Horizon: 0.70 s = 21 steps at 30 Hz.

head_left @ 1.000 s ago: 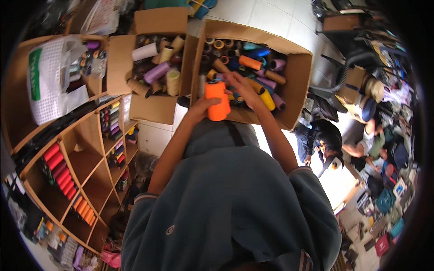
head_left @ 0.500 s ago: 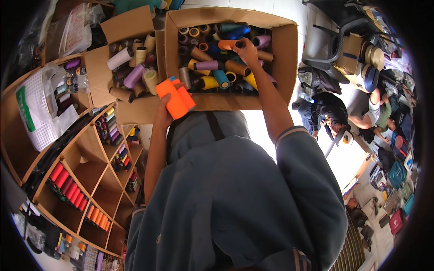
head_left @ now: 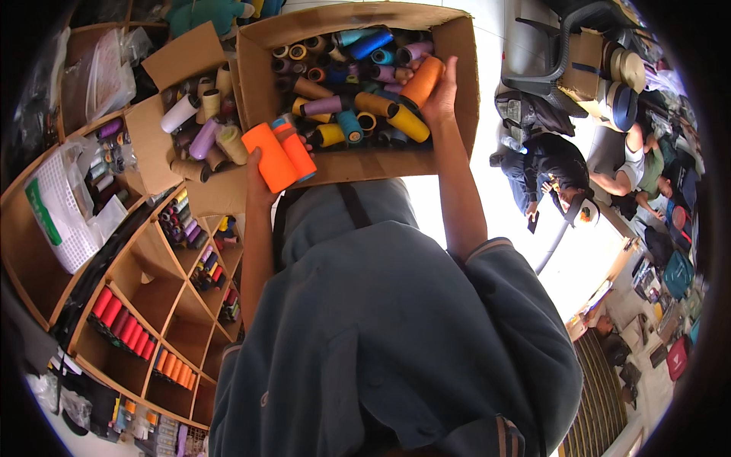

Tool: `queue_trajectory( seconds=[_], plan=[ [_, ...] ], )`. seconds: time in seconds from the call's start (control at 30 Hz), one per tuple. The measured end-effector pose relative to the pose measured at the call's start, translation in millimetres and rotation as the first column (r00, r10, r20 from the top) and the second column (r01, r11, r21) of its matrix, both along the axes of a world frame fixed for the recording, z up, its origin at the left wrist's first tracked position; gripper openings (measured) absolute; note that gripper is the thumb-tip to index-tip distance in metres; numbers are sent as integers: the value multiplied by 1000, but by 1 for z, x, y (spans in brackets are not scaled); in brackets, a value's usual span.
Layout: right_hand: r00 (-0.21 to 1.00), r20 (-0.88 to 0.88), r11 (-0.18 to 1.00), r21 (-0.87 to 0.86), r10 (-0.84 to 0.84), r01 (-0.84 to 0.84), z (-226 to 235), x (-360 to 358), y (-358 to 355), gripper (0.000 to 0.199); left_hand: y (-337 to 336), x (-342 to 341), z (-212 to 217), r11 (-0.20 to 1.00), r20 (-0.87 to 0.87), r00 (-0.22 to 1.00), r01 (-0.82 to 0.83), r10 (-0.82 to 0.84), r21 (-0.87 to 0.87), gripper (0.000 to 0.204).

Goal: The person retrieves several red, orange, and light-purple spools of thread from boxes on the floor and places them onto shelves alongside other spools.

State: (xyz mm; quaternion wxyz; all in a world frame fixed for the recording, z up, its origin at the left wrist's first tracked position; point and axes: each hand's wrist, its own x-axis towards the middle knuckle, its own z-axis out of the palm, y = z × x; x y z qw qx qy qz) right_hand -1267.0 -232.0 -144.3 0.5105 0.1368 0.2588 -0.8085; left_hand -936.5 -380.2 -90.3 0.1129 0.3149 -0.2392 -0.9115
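My left hand (head_left: 257, 185) is shut on two bright orange thread cones (head_left: 279, 154), held side by side over the front edge of a big cardboard box (head_left: 462, 53). The box is full of thread cones in several colours: orange, yellow, blue, purple, teal. My right hand (head_left: 442, 97) reaches into the right side of that box and grips a darker orange cone (head_left: 422, 79) lying on top of the pile. My grey-blue shirt fills the lower middle of the view.
A smaller open cardboard box (head_left: 148, 141) with pale and purple cones sits left of the big one. Below left, a wooden cubbyhole shelf (head_left: 156, 297) holds red spools (head_left: 122, 324) and orange ones. A white plastic basket (head_left: 65, 217) lies at left. People (head_left: 560, 179) sit on the floor at right.
My left hand carried the orange cones left and toward me, from over the big box to its front left corner. My right hand went deeper into the box and closed on an orange cone.
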Motion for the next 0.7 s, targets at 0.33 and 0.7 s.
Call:
queue_trajectory(
  seconds=[0.33,0.7],
  plan=[
    [756,-204,779,261,621,-570,10,110,-48,38,-12,-26,-19,980,-262,947,198,-189,10,91],
    [802,-160,816,182,575,-548,20,137,-68,41,-8,-29,-9,990,-388,919,-14,68,141,97]
  ],
)
